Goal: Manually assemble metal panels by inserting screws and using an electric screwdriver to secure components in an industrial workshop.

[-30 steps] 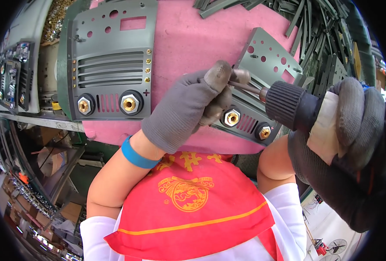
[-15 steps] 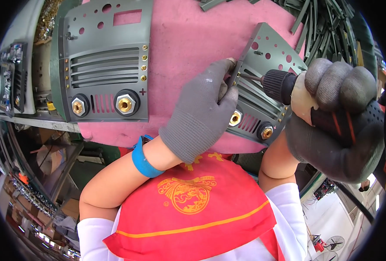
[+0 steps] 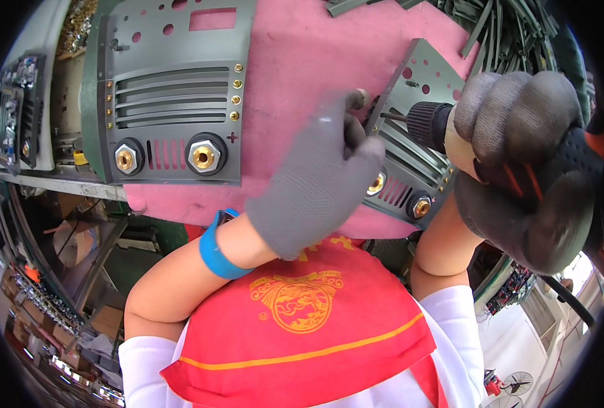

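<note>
My right hand [image 3: 526, 163], in a dark grey glove, is closed around a power screwdriver [image 3: 430, 124] with a black ribbed collar and orange marks. Its thin bit points left, over the side edge of a tilted grey metal front panel [image 3: 432, 80]. My left hand [image 3: 315, 177], also gloved, is blurred at the fingers; they are half curled, with the thumb apart, beside that panel's left edge. The thumb overlaps the panel near a brass-centred socket [image 3: 377, 183]. Whether it touches is unclear. A second brass-centred socket [image 3: 419, 206] sits at the panel's lower right.
Another slotted grey panel [image 3: 173, 149] with brass screws and two sockets lies at left on the pink mat [image 3: 295, 54]. Grey metal strips [image 3: 513, 34] are heaped at the far right. Circuit boards [image 3: 16, 115] stand at the left rim; small brass parts [image 3: 77, 30] lie behind.
My left hand's fingers have shifted and loosened at the panel edge. The driver has moved slightly left and up, its bit now apart from the screw spot. The view has shifted slightly.
</note>
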Demonstrator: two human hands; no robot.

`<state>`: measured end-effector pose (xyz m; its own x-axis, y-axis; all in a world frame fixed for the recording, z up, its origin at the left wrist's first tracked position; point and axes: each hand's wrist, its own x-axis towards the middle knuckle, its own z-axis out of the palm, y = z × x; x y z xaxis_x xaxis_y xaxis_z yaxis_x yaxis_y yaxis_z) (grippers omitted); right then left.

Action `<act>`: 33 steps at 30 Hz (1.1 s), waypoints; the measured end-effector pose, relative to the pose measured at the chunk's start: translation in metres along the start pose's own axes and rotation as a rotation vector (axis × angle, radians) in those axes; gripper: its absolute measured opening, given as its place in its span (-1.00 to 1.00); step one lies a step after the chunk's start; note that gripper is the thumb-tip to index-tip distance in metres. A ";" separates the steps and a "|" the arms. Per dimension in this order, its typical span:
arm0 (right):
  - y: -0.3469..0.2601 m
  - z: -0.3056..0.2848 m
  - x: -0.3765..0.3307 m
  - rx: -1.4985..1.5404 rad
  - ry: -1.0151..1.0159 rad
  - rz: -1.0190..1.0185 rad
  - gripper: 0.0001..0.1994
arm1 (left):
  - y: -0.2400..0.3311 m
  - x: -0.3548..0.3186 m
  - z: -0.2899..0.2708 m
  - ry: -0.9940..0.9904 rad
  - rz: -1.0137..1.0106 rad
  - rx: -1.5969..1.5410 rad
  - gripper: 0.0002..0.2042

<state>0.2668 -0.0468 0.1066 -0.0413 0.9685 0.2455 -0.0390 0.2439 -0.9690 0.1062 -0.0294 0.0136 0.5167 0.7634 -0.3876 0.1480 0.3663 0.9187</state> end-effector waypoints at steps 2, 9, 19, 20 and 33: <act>-0.003 -0.005 -0.002 0.013 -0.016 0.007 -0.74 | 0.004 -0.002 -0.009 0.057 0.012 -0.107 -0.64; -0.017 -0.007 -0.013 0.050 -0.030 -0.014 -0.71 | 0.012 0.011 -0.023 -0.156 -0.208 -0.563 -0.55; -0.003 0.000 0.000 0.159 0.036 -0.085 -0.72 | -0.002 0.018 -0.023 -0.421 -0.186 -0.917 -0.53; -0.002 -0.001 0.000 0.169 0.045 -0.090 -0.72 | 0.003 0.017 -0.022 -0.424 -0.187 -0.915 -0.53; -0.007 -0.003 -0.007 0.338 0.107 -0.164 -0.71 | 0.006 0.014 -0.018 -0.409 -0.328 -1.103 -0.53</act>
<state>0.2699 -0.0549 0.1112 0.0964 0.9221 0.3748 -0.3641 0.3831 -0.8489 0.0987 -0.0069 0.0119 0.8460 0.3987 -0.3539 -0.3706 0.9171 0.1472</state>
